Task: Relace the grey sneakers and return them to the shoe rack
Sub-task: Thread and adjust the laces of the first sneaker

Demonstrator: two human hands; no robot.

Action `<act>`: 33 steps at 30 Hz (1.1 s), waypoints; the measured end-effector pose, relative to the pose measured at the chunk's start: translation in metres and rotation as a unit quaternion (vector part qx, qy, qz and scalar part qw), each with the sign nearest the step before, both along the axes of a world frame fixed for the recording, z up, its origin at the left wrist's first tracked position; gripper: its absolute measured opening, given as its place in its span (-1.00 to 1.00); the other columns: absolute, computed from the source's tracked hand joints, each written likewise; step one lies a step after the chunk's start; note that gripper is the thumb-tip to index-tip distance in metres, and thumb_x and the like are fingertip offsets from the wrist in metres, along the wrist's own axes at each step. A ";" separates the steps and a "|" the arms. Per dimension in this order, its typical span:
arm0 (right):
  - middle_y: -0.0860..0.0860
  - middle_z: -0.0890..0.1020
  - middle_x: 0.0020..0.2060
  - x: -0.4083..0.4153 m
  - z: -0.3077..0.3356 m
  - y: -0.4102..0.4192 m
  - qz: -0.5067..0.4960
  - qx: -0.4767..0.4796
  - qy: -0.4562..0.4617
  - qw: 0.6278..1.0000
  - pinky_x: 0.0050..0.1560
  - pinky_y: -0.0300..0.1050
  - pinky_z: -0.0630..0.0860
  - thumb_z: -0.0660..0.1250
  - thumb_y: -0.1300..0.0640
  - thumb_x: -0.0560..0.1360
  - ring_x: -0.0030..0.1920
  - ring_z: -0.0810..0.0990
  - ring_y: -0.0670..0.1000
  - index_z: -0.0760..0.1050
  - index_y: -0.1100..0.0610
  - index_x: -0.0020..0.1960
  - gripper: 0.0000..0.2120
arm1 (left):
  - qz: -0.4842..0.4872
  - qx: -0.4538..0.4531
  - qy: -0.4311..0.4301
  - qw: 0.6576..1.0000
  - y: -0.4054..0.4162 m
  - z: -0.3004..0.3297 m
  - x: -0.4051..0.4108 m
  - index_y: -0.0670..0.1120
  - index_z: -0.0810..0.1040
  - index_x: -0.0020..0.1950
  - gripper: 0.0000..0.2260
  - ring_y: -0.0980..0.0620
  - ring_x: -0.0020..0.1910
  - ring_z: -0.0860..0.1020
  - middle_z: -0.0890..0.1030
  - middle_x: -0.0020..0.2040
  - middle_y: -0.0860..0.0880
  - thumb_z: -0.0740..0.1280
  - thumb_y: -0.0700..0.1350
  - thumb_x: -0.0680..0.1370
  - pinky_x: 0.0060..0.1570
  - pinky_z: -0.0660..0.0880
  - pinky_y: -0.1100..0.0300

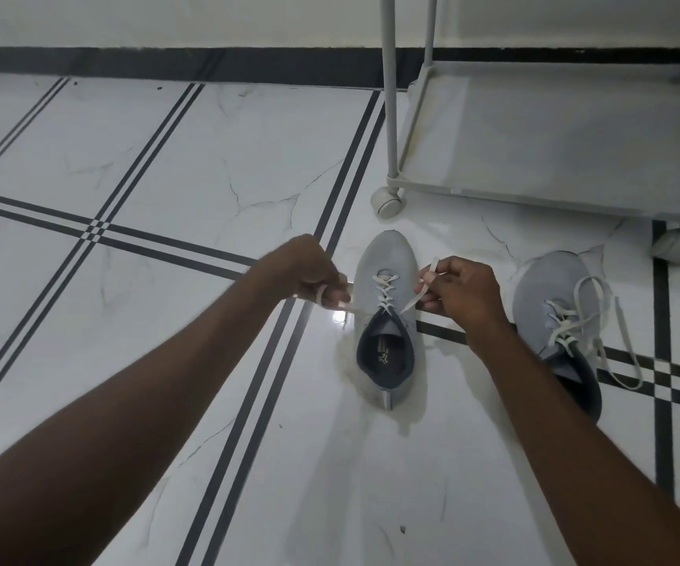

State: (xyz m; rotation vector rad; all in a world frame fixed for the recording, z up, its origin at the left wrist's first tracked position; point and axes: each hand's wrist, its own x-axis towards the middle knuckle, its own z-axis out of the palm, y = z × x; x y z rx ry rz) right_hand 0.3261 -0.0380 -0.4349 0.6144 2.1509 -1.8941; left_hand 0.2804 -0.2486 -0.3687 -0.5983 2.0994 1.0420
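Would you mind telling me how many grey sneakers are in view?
2. One sneaker lies on the floor between both hands; the other sneaker lies right of it, partly behind the right forearm.

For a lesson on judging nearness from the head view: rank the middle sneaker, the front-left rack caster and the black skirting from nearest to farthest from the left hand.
From the left hand:
1. Middle sneaker, just to its right, its lace held.
2. Front-left rack caster, beyond and to the right.
3. Black skirting, far off along the wall.

Home: tiled floor, shoe rack
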 end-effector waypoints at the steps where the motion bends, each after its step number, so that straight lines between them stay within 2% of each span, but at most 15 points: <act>1: 0.19 0.70 -0.24 -0.001 0.002 0.000 0.003 0.002 0.005 1.000 -0.09 0.09 0.67 0.39 0.27 0.51 -0.35 0.59 0.04 0.57 0.36 -0.06 -0.87 | 0.022 0.034 0.035 0.999 0.002 -0.004 0.000 -0.37 0.61 0.05 -0.83 0.03 -0.43 0.62 0.71 -0.12 -0.24 0.38 -0.26 0.57 -0.34 0.66 0.20; 3: 0.20 0.70 -0.22 -0.004 0.007 0.001 0.015 0.026 0.029 0.999 -0.13 0.01 0.68 0.43 0.23 0.48 -0.37 0.58 0.02 0.60 0.31 -0.13 -0.87 | 0.042 0.084 0.122 0.988 0.012 -0.016 0.002 -0.33 0.63 0.05 -0.82 0.04 -0.45 0.61 0.71 -0.12 -0.28 0.43 -0.23 0.54 -0.40 0.61 0.23; 5: 0.14 0.70 -0.29 -0.005 0.011 0.002 0.043 0.105 0.081 0.990 -0.15 -0.02 0.65 0.48 0.14 0.43 -0.37 0.62 0.07 0.64 0.20 -0.21 -0.88 | 0.000 0.083 0.156 0.984 0.029 -0.030 0.011 -0.25 0.67 0.03 -0.85 0.08 -0.48 0.59 0.69 -0.17 -0.22 0.45 -0.20 0.52 -0.40 0.58 0.26; 7: 0.07 0.65 -0.38 -0.005 0.015 0.002 0.080 0.191 0.132 0.969 -0.20 -0.12 0.55 0.49 0.06 0.41 -0.34 0.62 0.09 0.64 0.15 -0.25 -0.84 | -0.056 0.090 0.115 0.988 0.049 -0.042 0.021 -0.22 0.68 0.00 -0.91 0.03 -0.42 0.60 0.67 -0.20 -0.18 0.41 -0.26 0.53 -0.32 0.64 0.20; 9: 0.02 0.64 -0.40 -0.007 0.017 0.001 0.094 0.215 0.159 0.959 -0.26 -0.21 0.45 0.48 0.06 0.42 -0.36 0.57 0.02 0.63 0.13 -0.27 -0.84 | -0.105 0.103 0.062 0.987 0.058 -0.048 0.026 -0.27 0.65 0.00 -0.90 -0.03 -0.34 0.59 0.62 -0.22 -0.19 0.38 -0.32 0.51 -0.23 0.68 0.11; 11: -0.02 0.65 -0.38 -0.011 0.014 0.001 0.094 0.190 0.158 0.964 -0.23 -0.21 0.47 0.49 0.07 0.42 -0.34 0.59 -0.03 0.64 0.10 -0.26 -0.87 | -0.132 0.114 0.046 0.984 0.056 -0.049 0.025 -0.30 0.65 0.04 -0.84 -0.04 -0.29 0.57 0.59 -0.21 -0.19 0.37 -0.29 0.50 -0.24 0.67 0.14; 13: 0.00 0.70 -0.30 -0.016 0.009 0.001 0.089 0.110 0.130 0.981 -0.11 -0.12 0.60 0.47 0.10 0.43 -0.24 0.68 0.01 0.66 0.11 -0.22 -0.90 | -0.149 0.111 0.065 0.981 0.049 -0.046 0.023 -0.23 0.68 0.04 -0.84 0.02 -0.29 0.53 0.60 -0.22 -0.14 0.38 -0.20 0.53 -0.30 0.62 0.23; 15: 0.07 0.73 -0.17 -0.018 0.003 -0.001 0.085 0.006 0.074 0.994 -0.05 -0.02 0.66 0.36 0.18 0.53 -0.16 0.73 0.05 0.66 0.18 -0.11 -0.87 | -0.162 0.115 0.086 0.976 0.039 -0.044 0.018 -0.21 0.69 0.02 -0.81 0.04 -0.28 0.57 0.63 -0.24 -0.10 0.39 -0.11 0.56 -0.28 0.60 0.24; 17: 0.18 0.71 -0.10 -0.017 -0.005 -0.006 0.108 -0.073 0.013 0.991 -0.08 -0.06 0.67 0.21 0.27 0.61 -0.17 0.72 0.09 0.62 0.28 0.02 -0.79 | -0.192 0.114 0.110 0.968 0.031 -0.041 0.012 -0.27 0.67 0.02 -0.74 0.02 -0.23 0.65 0.68 -0.21 -0.16 0.40 -0.06 0.56 -0.18 0.64 0.18; 19: 0.20 0.68 -0.11 -0.016 -0.012 -0.012 0.153 -0.075 -0.013 0.985 -0.09 -0.11 0.67 0.15 0.34 0.62 -0.17 0.71 0.12 0.61 0.27 0.05 -0.76 | -0.264 0.048 0.177 0.947 0.024 -0.038 0.004 -0.28 0.66 -0.02 -0.76 -0.03 -0.22 0.69 0.71 -0.19 -0.19 0.45 -0.08 0.53 -0.14 0.65 0.12; 21: 0.15 0.70 -0.13 -0.016 -0.018 -0.017 0.177 -0.048 -0.013 0.983 -0.07 -0.08 0.67 0.19 0.37 0.59 -0.15 0.70 0.12 0.63 0.20 0.02 -0.75 | -0.338 -0.047 0.292 0.894 0.022 -0.037 0.001 -0.23 0.64 -0.16 -0.87 -0.06 -0.30 0.64 0.68 -0.29 -0.09 0.47 -0.16 0.48 -0.22 0.58 0.10; 24: 0.14 0.72 -0.11 -0.020 -0.021 -0.018 0.191 -0.040 -0.029 0.980 -0.07 -0.03 0.64 0.22 0.37 0.57 -0.17 0.68 0.10 0.64 0.23 0.05 -0.77 | -0.351 -0.132 0.404 0.835 0.028 -0.045 0.012 -0.14 0.62 -0.21 -0.94 -0.11 -0.31 0.60 0.66 -0.32 -0.09 0.40 -0.18 0.46 -0.28 0.53 0.04; 28: 0.16 0.72 -0.06 -0.025 -0.022 -0.018 0.232 -0.095 -0.060 0.966 -0.01 0.01 0.62 0.20 0.39 0.57 -0.15 0.66 0.11 0.59 0.26 0.16 -0.74 | -0.322 -0.210 0.433 0.815 0.035 -0.059 0.023 -0.06 0.65 -0.12 -0.91 -0.16 -0.20 0.61 0.67 -0.20 -0.11 0.35 -0.11 0.49 -0.29 0.47 0.09; 31: 0.19 0.69 -0.08 -0.028 -0.021 -0.019 0.230 -0.115 -0.074 0.963 -0.04 -0.05 0.64 0.24 0.43 0.52 -0.14 0.65 0.11 0.58 0.32 0.15 -0.75 | -0.309 -0.217 0.448 0.810 0.037 -0.059 0.019 -0.09 0.65 -0.13 -0.97 -0.11 -0.12 0.56 0.64 -0.16 -0.09 0.42 -0.18 0.46 -0.30 0.39 0.11; 33: 0.20 0.67 -0.08 -0.029 -0.020 -0.019 0.216 -0.120 -0.066 0.967 -0.03 -0.05 0.64 0.26 0.44 0.50 -0.13 0.65 0.10 0.59 0.33 0.12 -0.76 | -0.290 -0.199 0.454 0.819 0.036 -0.059 0.018 -0.14 0.65 -0.15 -0.98 -0.10 -0.11 0.54 0.63 -0.17 -0.09 0.44 -0.21 0.44 -0.25 0.46 0.04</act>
